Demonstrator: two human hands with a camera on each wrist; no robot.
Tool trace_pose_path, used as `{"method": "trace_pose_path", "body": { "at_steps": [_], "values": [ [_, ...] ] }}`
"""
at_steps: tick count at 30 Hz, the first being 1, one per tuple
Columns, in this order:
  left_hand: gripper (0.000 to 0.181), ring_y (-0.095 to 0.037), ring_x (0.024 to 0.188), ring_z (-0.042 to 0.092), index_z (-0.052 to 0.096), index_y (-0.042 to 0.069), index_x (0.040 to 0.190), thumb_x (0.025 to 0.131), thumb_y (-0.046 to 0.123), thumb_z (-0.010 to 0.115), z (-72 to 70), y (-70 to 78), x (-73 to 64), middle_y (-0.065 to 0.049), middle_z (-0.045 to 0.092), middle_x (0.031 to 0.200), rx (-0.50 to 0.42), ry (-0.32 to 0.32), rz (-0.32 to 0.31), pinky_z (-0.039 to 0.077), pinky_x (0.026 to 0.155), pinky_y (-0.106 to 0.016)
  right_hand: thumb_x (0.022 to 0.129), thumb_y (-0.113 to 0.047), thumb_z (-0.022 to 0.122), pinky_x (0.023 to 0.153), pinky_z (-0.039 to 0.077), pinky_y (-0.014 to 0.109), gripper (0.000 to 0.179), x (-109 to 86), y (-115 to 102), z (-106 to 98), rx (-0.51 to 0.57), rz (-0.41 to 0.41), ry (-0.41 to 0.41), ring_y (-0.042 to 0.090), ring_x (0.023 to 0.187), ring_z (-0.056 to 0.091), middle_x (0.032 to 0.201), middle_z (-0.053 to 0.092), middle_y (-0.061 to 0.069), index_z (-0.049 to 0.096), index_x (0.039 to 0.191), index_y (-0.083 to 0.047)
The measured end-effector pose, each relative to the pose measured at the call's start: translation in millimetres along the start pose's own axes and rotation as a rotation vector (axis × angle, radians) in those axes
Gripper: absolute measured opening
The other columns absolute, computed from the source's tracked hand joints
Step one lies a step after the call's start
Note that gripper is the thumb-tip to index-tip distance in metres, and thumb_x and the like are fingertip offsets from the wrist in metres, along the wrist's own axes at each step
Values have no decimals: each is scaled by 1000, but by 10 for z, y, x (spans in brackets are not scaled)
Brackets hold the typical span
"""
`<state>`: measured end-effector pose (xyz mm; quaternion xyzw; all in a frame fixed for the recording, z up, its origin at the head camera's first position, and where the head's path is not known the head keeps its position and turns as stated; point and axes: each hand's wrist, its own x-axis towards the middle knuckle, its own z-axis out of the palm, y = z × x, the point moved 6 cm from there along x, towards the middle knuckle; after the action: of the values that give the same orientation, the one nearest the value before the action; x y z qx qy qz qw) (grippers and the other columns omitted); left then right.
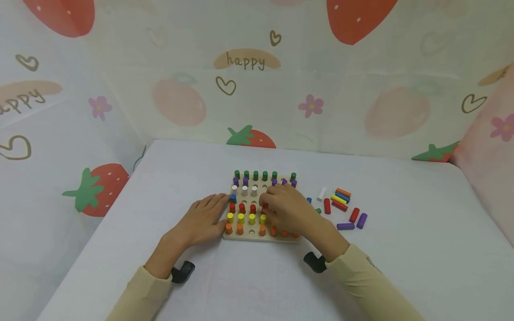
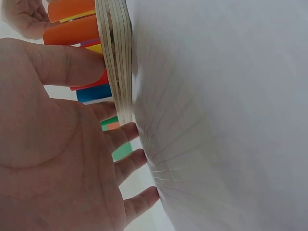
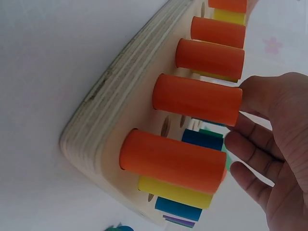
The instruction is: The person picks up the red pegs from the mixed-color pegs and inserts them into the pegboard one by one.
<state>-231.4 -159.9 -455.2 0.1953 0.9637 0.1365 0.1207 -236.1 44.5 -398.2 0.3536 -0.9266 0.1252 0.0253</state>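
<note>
A wooden pegboard [image 1: 261, 239] lies on the table with rows of coloured pegs standing in its holes. My left hand [image 1: 201, 223] rests beside the board, fingers fairly straight; its thumb [image 2: 77, 65] touches the left edge. Over the middle of the board, my right hand [image 1: 287, 207] bends its fingers down and pinches a red peg [image 1: 263, 210] in the red row. Behind orange pegs [image 3: 197, 98], those fingertips are partly hidden in the right wrist view. Green pegs [image 1: 255, 175], white pegs [image 1: 245, 191] and yellow pegs [image 1: 241, 219] fill parts of other rows.
Loose pegs lie right of the board: a white peg [image 1: 321, 194], an orange peg [image 1: 343, 192], a yellow peg [image 1: 339, 199], a purple peg [image 1: 346, 226] and several others. A white cloth [image 1: 401, 245] covers the table. A printed curtain [image 1: 257, 102] hangs behind.
</note>
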Motion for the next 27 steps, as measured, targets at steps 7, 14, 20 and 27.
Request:
{"method": "trace_pose_path", "body": {
  "at_steps": [7,14,20,27],
  "values": [
    [72,-44,161,27,30,8,167,103,36,48,-1,0,0,-18,32,173,3,3,3,22,130,-69,97,-21,77,106,57,44,16,-17,23,-5,0,21,-7,21,103,70,106,78,1,78,112,-17],
    [72,-44,162,27,30,7,167,103,36,48,-5,4,-12,-18,32,173,3,4,-4,22,131,-69,96,-22,76,106,57,44,18,-132,83,-41,-7,73,-4,22,109,70,108,77,0,79,114,-18],
    [71,-44,161,28,31,7,166,103,35,47,1,6,-17,-18,33,173,9,0,-6,23,130,-69,95,-22,77,107,57,47,19,-344,202,-100,17,108,29,23,111,70,111,78,1,79,113,-15],
    [71,-44,161,29,30,7,167,103,35,47,7,-1,3,-18,33,173,20,7,-2,24,130,-69,93,-20,81,103,59,48,21,-548,388,-200,8,149,85,24,111,71,110,78,2,79,113,-14]
  ]
}}
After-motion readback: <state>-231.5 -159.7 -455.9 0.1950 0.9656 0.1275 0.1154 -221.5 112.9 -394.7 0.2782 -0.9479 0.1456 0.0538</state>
